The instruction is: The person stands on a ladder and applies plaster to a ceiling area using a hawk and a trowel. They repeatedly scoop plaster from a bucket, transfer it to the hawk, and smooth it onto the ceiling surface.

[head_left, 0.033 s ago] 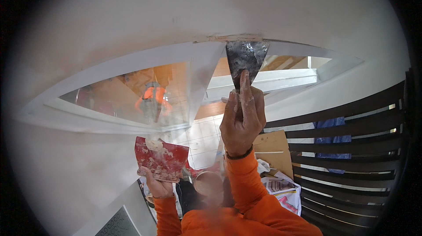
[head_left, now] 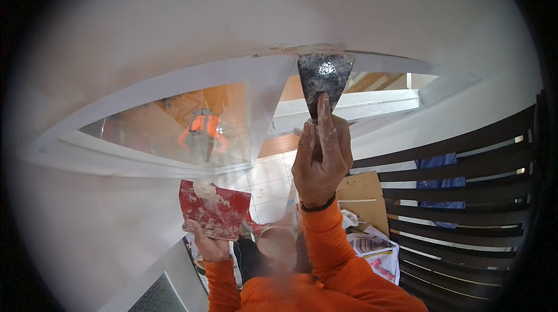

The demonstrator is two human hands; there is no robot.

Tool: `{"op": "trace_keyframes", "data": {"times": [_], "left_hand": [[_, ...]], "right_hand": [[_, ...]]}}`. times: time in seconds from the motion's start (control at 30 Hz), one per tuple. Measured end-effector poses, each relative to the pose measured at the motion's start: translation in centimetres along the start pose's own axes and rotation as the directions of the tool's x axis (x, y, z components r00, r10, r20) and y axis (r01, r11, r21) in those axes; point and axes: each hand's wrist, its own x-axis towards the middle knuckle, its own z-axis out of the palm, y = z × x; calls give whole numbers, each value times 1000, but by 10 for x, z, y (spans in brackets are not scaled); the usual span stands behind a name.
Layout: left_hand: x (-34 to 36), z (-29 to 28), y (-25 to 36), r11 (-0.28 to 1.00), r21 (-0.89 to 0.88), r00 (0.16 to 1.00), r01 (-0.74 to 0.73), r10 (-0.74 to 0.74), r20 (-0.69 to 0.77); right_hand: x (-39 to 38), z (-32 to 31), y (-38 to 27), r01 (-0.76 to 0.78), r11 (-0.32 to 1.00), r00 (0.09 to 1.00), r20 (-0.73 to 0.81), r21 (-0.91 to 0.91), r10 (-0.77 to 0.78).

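My right hand (head_left: 321, 158) is raised and closed around the handle of a putty knife (head_left: 326, 76), its index finger stretched along the dark metal blade. The blade's wide edge is at the top of the white window frame (head_left: 192, 76), just under a rough, patched strip (head_left: 302, 49) of the wall. Lower left, my left hand (head_left: 210, 243) grips the near edge of a red filler board (head_left: 215, 213). Pale filler (head_left: 204, 189) sits in a lump at the board's far edge, and more is smeared across its face. Whitish residue coats the right fingers.
Dark slats (head_left: 459, 195) run along the right side, with blue cloth (head_left: 437, 181) behind them. Below me are a round tub (head_left: 276, 242), a cardboard sheet (head_left: 363, 201) and a white printed bag (head_left: 375, 254). The glass (head_left: 168, 126) reflects an orange-clad figure.
The putty knife's blade has shifted slightly, and the shine on it has moved. Both hands stay almost in place.
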Motion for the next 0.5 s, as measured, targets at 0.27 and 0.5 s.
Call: {"op": "trace_keyframes", "data": {"times": [0.27, 0.5], "left_hand": [[-4, 2, 5, 999, 39, 1000, 4, -4, 8], [-2, -3, 5, 1000, 14, 1000, -6, 6, 9]], "right_hand": [[5, 2, -9, -10, 1000, 1000, -30, 7, 10], [-25, -10, 0, -80, 997, 996, 46, 5, 80]]}}
